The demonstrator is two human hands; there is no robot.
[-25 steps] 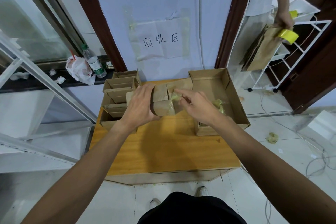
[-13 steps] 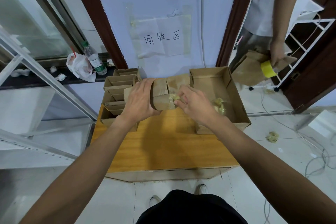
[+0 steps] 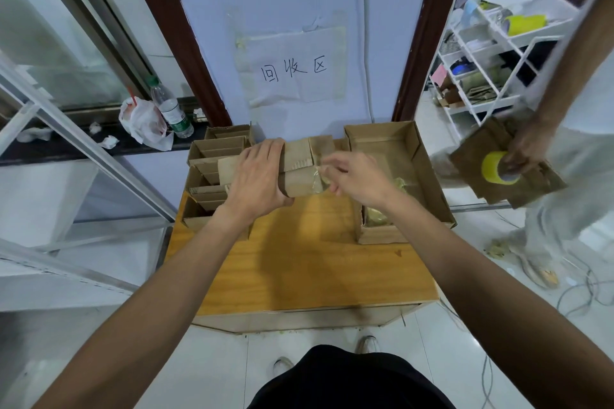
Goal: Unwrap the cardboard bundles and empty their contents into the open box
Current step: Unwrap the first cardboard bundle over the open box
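Observation:
A taped cardboard bundle (image 3: 300,181) lies at the far middle of the wooden table (image 3: 309,262). My left hand (image 3: 257,178) grips its left end from above, thumb under the near side. My right hand (image 3: 357,181) pinches clear tape (image 3: 319,173) at the bundle's right end. Another bundle (image 3: 307,151) lies just behind it. The open box (image 3: 428,173) stands to the right, with crumpled tape (image 3: 400,183) inside.
Several flattened and open cartons (image 3: 212,173) are stacked at the table's left. A second person (image 3: 528,151) at the right holds cardboard sheets and a yellow tape roll (image 3: 498,167). A white wire rack (image 3: 491,53) stands behind. A bottle (image 3: 171,108) and bag sit on the left ledge.
My right hand has shifted from the bundle's top to its right end and now pinches the tape. The person on the right has stepped closer, carrying the cardboard lower.

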